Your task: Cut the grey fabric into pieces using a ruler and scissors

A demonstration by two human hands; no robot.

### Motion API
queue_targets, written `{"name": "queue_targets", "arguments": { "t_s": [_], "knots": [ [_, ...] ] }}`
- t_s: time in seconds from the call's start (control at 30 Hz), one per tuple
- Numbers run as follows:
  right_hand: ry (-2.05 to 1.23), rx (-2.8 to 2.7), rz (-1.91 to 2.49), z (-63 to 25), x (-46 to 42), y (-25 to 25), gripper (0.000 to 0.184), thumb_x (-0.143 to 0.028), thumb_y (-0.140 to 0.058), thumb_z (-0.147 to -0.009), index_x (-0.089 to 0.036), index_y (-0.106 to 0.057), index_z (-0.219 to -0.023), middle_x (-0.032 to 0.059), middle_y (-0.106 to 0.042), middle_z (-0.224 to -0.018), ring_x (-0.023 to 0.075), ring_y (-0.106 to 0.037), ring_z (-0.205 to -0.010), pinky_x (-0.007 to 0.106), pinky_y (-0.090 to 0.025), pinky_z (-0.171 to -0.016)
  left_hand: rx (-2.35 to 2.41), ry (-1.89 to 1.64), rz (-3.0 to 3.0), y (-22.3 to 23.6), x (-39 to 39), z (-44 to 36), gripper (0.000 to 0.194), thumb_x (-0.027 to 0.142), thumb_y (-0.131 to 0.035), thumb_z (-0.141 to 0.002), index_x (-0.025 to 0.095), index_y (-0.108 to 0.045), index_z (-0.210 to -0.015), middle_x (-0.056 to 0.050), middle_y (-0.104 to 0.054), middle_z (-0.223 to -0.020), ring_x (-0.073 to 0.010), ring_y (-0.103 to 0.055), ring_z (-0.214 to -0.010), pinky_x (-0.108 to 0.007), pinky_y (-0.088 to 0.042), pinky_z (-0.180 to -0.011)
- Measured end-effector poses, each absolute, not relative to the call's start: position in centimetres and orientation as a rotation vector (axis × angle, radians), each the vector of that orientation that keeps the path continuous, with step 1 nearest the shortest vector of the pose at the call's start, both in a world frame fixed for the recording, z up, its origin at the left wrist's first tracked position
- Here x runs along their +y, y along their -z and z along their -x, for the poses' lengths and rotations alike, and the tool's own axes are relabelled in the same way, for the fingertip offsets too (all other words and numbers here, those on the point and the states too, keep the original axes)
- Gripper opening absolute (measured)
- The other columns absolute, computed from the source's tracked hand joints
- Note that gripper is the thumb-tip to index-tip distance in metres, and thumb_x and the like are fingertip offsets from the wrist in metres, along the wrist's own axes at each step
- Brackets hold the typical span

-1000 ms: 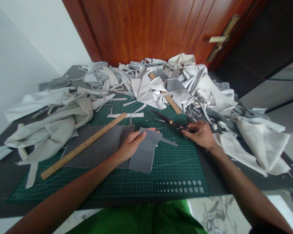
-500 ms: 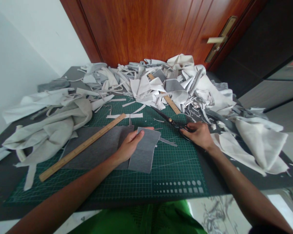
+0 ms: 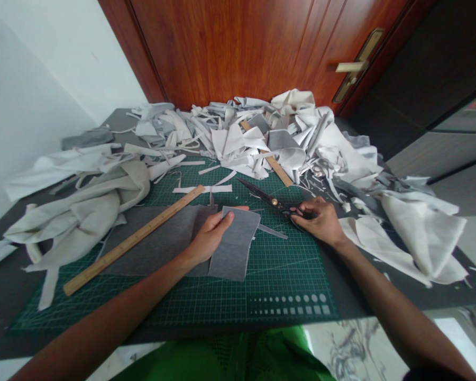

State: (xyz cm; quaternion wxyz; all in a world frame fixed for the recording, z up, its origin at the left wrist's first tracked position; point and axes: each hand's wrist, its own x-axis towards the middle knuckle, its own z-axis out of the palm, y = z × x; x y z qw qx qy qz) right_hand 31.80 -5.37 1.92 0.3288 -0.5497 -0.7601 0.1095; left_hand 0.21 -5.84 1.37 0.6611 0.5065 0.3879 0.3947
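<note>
My left hand (image 3: 208, 236) pinches the top left corner of a small grey cloth piece (image 3: 235, 248) that lies on the green cutting mat (image 3: 285, 275). My right hand (image 3: 318, 219) is closed round the handles of black scissors (image 3: 267, 197), whose blades point up and left over the mat. Under and left of my left hand lies a larger dark grey cloth (image 3: 158, 239), with a long wooden ruler (image 3: 133, 241) lying slantwise across it. A thin grey strip (image 3: 273, 231) lies between my hands.
A heap of white and grey cloth scraps (image 3: 285, 137) fills the table's far and right side, with a second wooden ruler (image 3: 270, 161) half buried in it. Beige fabric (image 3: 83, 211) is bunched at the left. A wooden door (image 3: 241, 47) stands behind.
My right hand has drawn the scissors a little to the left, toward the grey piece. My left hand holds the cloth in about the same place.
</note>
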Motion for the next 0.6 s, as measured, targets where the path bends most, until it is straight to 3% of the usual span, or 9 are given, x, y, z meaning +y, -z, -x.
{"name": "queue_targets", "arguments": {
  "t_s": [0.2, 0.37, 0.5, 0.6],
  "knots": [
    [-0.310, -1.981, 1.445, -31.7, -5.4, -1.3, 0.035, -0.046, -0.070, -0.084, -0.023, -0.058, -0.060, 0.0027, -0.068, -0.064, 0.0185, -0.056, -0.064, 0.035, -0.043, -0.068, 0.799, -0.808, -1.306, -2.1, -5.8, 0.0, 0.046, 0.041, -0.077, -0.086, 0.019, -0.070, -0.126, -0.007, -0.076, -0.101, -0.0192, -0.068, -0.083, -0.028, -0.052, -0.073],
    [-0.390, -1.902, 1.454, -31.5, -5.4, -1.1, 0.041, -0.051, -0.070, -0.085, -0.023, -0.055, -0.059, 0.0034, -0.065, -0.062, 0.0187, -0.057, -0.063, 0.032, -0.041, -0.061, 0.789, -0.768, -1.463, -2.2, -5.5, 0.2, 0.059, 0.034, -0.087, -0.074, 0.020, -0.069, -0.129, 0.000, -0.070, -0.081, -0.0149, -0.063, -0.071, -0.025, -0.048, -0.067],
    [-0.797, -1.752, 1.380, -30.7, -5.8, -1.1, 0.049, -0.064, -0.065, -0.087, -0.023, -0.056, -0.062, 0.0001, -0.057, -0.053, 0.0143, -0.049, -0.049, 0.029, -0.036, -0.049, 0.896, -0.800, -1.556, -2.1, -5.6, 0.1, 0.029, 0.039, -0.076, -0.086, 0.020, -0.078, -0.109, -0.005, -0.077, -0.098, -0.0202, -0.067, -0.090, -0.030, -0.050, -0.082],
    [-1.142, -1.637, 1.234, -30.0, -6.2, -0.9, 0.054, -0.068, -0.056, -0.091, -0.023, -0.053, -0.063, -0.0017, -0.054, -0.047, 0.0122, -0.044, -0.041, 0.029, -0.035, -0.046, 0.991, -0.858, -1.501, -1.8, -5.7, 0.0, 0.026, 0.043, -0.068, -0.093, 0.020, -0.080, -0.096, -0.004, -0.077, -0.093, -0.0201, -0.067, -0.088, -0.029, -0.049, -0.082]
  ]
}}
